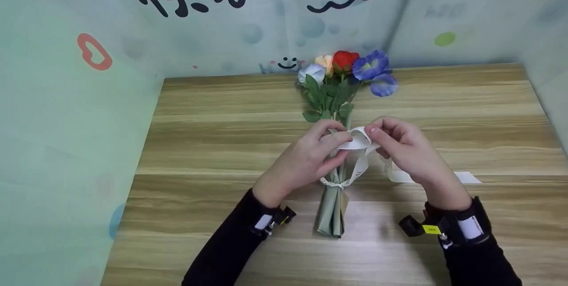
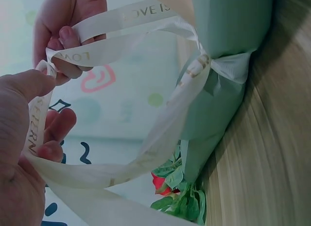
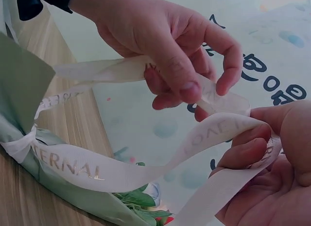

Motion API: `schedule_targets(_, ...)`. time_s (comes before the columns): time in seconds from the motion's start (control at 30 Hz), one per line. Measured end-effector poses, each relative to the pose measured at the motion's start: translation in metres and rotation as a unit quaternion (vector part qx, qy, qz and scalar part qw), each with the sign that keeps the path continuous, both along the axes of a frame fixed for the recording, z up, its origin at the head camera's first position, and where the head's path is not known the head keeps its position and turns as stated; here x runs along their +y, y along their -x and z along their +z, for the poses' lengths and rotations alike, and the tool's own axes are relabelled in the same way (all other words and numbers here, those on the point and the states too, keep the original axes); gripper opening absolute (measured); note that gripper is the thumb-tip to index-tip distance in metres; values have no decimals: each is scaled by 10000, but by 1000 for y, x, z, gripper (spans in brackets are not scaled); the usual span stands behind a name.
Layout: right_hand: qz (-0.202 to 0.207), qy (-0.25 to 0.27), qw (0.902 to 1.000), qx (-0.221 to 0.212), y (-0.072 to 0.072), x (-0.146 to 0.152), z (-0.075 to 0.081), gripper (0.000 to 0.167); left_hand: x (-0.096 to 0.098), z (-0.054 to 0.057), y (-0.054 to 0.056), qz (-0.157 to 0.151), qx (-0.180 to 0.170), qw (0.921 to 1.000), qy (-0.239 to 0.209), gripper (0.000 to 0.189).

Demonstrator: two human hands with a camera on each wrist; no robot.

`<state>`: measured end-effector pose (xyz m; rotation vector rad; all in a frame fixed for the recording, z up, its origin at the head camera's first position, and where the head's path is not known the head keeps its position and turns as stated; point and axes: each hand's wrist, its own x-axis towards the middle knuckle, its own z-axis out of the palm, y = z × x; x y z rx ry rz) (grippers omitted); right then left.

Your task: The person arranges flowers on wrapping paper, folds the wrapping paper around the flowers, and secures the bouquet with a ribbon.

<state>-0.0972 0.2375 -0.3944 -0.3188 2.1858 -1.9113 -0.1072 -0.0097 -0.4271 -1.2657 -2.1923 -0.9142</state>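
A bouquet of artificial-looking flowers [image 1: 345, 60] lies on the table, its stems wrapped in green paper [image 1: 329, 215]. White ribbon [image 2: 167, 121] with gold lettering is tied around the wrapping, and its long ends rise to both hands. Above the wrap, my left hand [image 1: 310, 153] pinches the ribbon between thumb and fingers, with a loop standing up. My right hand [image 1: 401, 142] grips another stretch of the ribbon just to the right. The two hands' fingertips are close together in the right wrist view. A ribbon tail [image 1: 468, 177] trails on the table behind the right wrist.
Beneath everything is a wood-grain table [image 1: 213, 144]. A pale green backdrop [image 1: 248, 33] with dark writing and drawings stands behind and along the sides. Each wrist carries a black strapped camera [image 1: 412, 226].
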Motion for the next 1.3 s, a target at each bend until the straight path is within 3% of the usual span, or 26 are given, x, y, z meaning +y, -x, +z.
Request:
schedule_targets(0.17,-23,-123,9999,81,0,1,2,23,0,1,1,87,-137,9998,-70,26)
schedule_targets(0.3,46,-195,9990,408,-1,3,4,17,1,1,2,329,-260,9984,-369,18)
schedule_targets(0.4,370,-217,9924,1157,-1,8,5,17,3,0,3,636,-642,9933,-723,19)
schedule_targets(0.5,827,-291,9758,2006,-3,14,7,31,6,0,2,798,-1265,9832,-1047,27)
schedule_targets(0.6,949,-581,9634,2439,-7,14,10,38,11,1,-3,804,-1779,9738,-1169,28)
schedule_targets(0.67,806,-922,9605,2498,-8,12,10,46,16,2,-6,765,-1907,9718,-1159,26)
schedule_targets(0.8,559,-1605,9535,2490,-7,6,8,57,24,4,-13,559,-1881,9750,-1038,19)
schedule_targets(0.93,429,-2059,9471,2426,-7,4,6,37,29,5,-16,425,-1817,9782,-915,15)
schedule_targets(1.03,261,-2145,9500,2255,-8,4,5,23,30,4,-16,415,-1764,9791,-922,16)
schedule_targets(1.2,-48,-2104,9559,2047,-8,0,5,18,28,3,-16,395,-1419,9847,-926,22)
schedule_targets(1.27,-17,-1991,9577,2076,-8,-1,4,17,26,4,-16,326,-1471,9833,-1016,21)
schedule_targets(1.3,98,-1894,9582,2141,-8,-1,4,18,24,4,-15,227,-1688,9785,-1161,19)
